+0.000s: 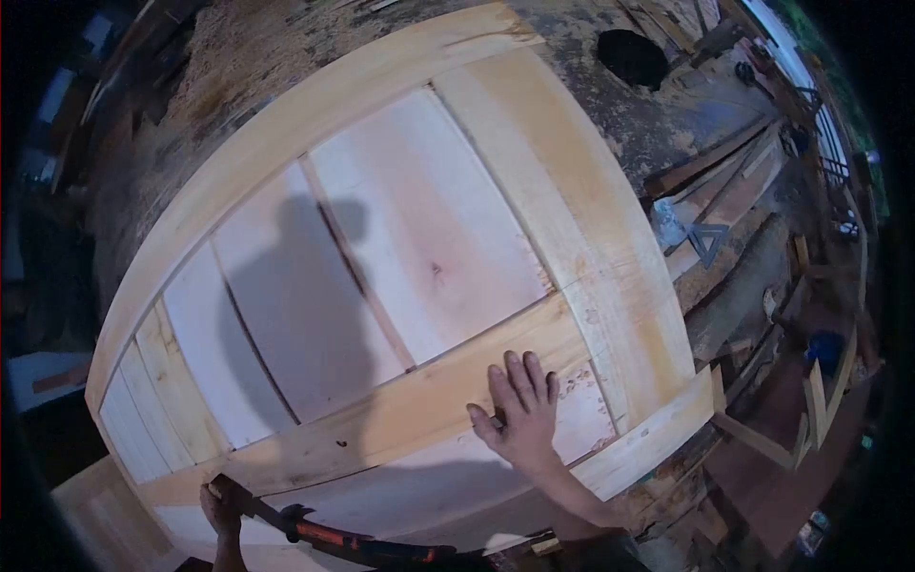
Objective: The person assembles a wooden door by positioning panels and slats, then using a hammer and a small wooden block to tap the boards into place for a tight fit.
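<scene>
A large pale wooden panel door lies flat in front of me, its frame boards set around several inset panels. My right hand rests palm down on the middle rail, fingers spread, holding nothing. At the lower left, my left hand is closed around the end of a dark brown wooden block. Right beside the block is a claw hammer with an orange and black handle, its claw close to the block's far end. My shadow falls across the panels.
Sawdust covers the ground at the back left. A round black container stands beyond the door. On the right lie scrap boards, a blue-grey triangular square and a narrow wooden frame.
</scene>
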Demonstrator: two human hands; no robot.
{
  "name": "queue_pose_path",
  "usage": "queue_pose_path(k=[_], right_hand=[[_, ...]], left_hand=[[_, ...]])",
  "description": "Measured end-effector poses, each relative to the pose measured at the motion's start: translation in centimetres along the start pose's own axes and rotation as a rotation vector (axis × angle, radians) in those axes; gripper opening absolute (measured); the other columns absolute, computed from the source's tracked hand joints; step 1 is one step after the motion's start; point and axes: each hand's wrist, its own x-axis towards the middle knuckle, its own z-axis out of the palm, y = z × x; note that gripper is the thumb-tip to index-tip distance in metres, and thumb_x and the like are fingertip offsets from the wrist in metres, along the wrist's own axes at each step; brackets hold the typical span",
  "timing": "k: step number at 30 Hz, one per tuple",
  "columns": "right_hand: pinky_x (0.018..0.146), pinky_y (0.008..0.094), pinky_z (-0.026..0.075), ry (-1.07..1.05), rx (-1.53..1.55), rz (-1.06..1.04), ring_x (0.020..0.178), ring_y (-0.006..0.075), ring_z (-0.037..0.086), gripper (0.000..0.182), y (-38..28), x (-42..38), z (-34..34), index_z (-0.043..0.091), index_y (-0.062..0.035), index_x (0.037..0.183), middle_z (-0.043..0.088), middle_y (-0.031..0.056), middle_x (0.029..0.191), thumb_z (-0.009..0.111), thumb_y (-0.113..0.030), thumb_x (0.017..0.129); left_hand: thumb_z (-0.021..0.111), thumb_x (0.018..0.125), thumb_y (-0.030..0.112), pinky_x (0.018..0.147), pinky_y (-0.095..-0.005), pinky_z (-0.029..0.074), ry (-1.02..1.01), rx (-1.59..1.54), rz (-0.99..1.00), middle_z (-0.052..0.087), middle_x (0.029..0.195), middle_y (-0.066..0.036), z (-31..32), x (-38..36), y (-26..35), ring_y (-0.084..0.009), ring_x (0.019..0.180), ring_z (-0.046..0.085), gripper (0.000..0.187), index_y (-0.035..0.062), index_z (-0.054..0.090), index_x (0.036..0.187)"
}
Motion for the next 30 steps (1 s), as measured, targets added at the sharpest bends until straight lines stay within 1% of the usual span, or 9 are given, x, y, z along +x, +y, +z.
queue_pose_path(k=[3, 5, 10, 13, 16, 21, 27, 29, 30], right_hand=[[0.117, 0.0563, 0.015, -0.003, 0.007, -0.007, 0.149, 0.0344, 0.031, 0.067, 0.1, 0.0, 0.0, 0.050, -0.0121, 0.146, 0.040, 0.0131, 0.158, 0.068, -0.043, 0.090], [0.117, 0.0562, 0.016, -0.011, 0.024, -0.008, 0.150, 0.0339, 0.030, 0.067, 0.2, 0.0, 0.0, 0.050, -0.0125, 0.146, 0.040, 0.0126, 0.158, 0.068, -0.044, 0.090], [0.113, 0.0575, 0.022, -0.015, 0.045, -0.005, 0.149, 0.0330, 0.030, 0.064, 0.4, -0.2, 0.2, 0.052, -0.0138, 0.145, 0.039, 0.0108, 0.159, 0.069, -0.043, 0.089], [0.111, 0.0576, 0.024, -0.031, 0.085, 0.006, 0.149, 0.0323, 0.031, 0.063, 0.6, -0.3, 0.1, 0.053, -0.0148, 0.143, 0.039, 0.0101, 0.159, 0.069, -0.042, 0.089], [0.109, 0.0565, 0.026, -0.039, 0.111, 0.003, 0.148, 0.0315, 0.032, 0.060, 0.7, -0.3, -0.1, 0.054, -0.0159, 0.142, 0.040, 0.0098, 0.158, 0.068, -0.042, 0.089], [0.110, 0.0545, 0.025, -0.036, 0.089, 0.002, 0.147, 0.0311, 0.033, 0.055, 0.7, 0.0, -0.4, 0.059, -0.0154, 0.136, 0.044, 0.0097, 0.155, 0.068, -0.043, 0.089], [0.111, 0.0527, 0.022, -0.034, 0.088, -0.020, 0.147, 0.0304, 0.034, 0.052, 1.0, 0.1, -0.5, 0.064, -0.0136, 0.128, 0.049, 0.0104, 0.150, 0.070, -0.043, 0.085], [0.107, 0.0531, 0.026, -0.066, 0.131, -0.009, 0.145, 0.0318, 0.036, 0.052, 1.0, 0.4, -1.2, 0.065, -0.0123, 0.124, 0.051, 0.0108, 0.148, 0.073, -0.041, 0.082], [0.105, 0.0533, 0.028, -0.082, 0.152, 0.001, 0.144, 0.0325, 0.036, 0.051, 1.0, 0.5, -1.4, 0.065, -0.0116, 0.122, 0.052, 0.0111, 0.146, 0.074, -0.040, 0.080]], left_hand=[[0.067, 0.091, 0.027, 0.091, -0.0520, 0.043, 0.132, -0.006, 0.060, 0.058, 0.112, -0.024, 0.7, -0.3, -0.4, -0.0460, 0.109, 0.054, 0.044, -0.0017, 0.051, 0.119], [0.067, 0.090, 0.026, 0.096, -0.0524, 0.043, -0.050, -0.157, -0.113, 0.057, 0.119, -0.026, -0.6, -0.2, 1.2, -0.0473, 0.114, 0.053, 0.049, -0.0030, 0.049, 0.125], [0.068, 0.090, 0.031, 0.101, -0.0514, 0.042, 0.143, 0.443, 0.110, 0.056, 0.126, -0.026, 1.2, 0.1, -2.3, -0.0461, 0.119, 0.052, 0.059, -0.0032, 0.046, 0.133], [0.057, 0.096, 0.048, 0.105, -0.0525, 0.042, -0.136, 0.284, -0.195, 0.055, 0.132, -0.031, -1.2, 1.0, 0.3, -0.0459, 0.126, 0.052, 0.071, -0.0067, 0.045, 0.138], [0.073, 0.086, 0.039, 0.110, -0.0530, 0.037, -0.264, 0.291, -0.311, 0.043, 0.146, -0.029, -1.7, 1.7, 0.8, -0.0452, 0.135, 0.042, 0.084, -0.0033, 0.035, 0.148], [0.079, 0.080, 0.036, 0.117, -0.0548, 0.028, 0.056, 0.149, 0.070, 0.033, 0.155, -0.029, -0.8, 2.9, 7.4, -0.0454, 0.142, 0.035, 0.095, -0.0004, 0.030, 0.152], [0.077, 0.082, 0.012, 0.112, -0.0524, 0.036, 0.167, 0.022, 0.821, 0.044, 0.150, -0.023, -0.2, 5.2, 34.2, -0.0425, 0.136, 0.044, 0.069, 0.0013, 0.046, 0.143], [0.076, 0.078, 0.004, 0.110, -0.0508, 0.039, -0.185, -0.658, 0.566, 0.052, 0.144, -0.018, 2.0, 4.1, 43.7, -0.0379, 0.133, 0.048, 0.061, 0.0025, 0.054, 0.135], [0.076, 0.079, 0.007, 0.110, -0.0504, 0.039, -0.161, -0.379, 0.927, 0.054, 0.141, -0.017, 1.5, 4.2, 48.4, -0.0366, 0.132, 0.049, 0.054, 0.0041, 0.058, 0.130]])
